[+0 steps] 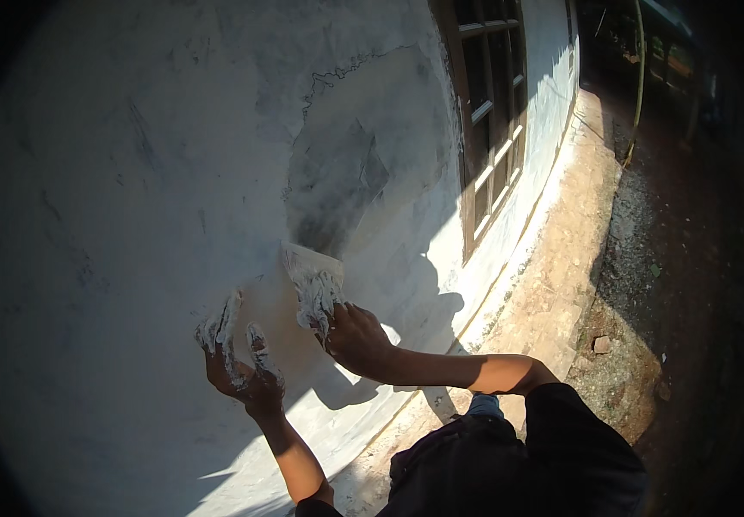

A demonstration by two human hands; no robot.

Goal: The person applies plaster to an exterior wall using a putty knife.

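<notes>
White plaster wall [131, 172], patchy grey beside the brown window frame [492, 129]. Against it, below the grey patch, the right hand [356, 338] has its fingers clamped on a putty-caked trowel [313, 280]. Left hand [238, 362], fingers spread, bears wet white putty [221, 332].

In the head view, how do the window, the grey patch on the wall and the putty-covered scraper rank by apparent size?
1. Window, though it sits farther away.
2. Grey patch.
3. Scraper, held in the right hand.
</notes>
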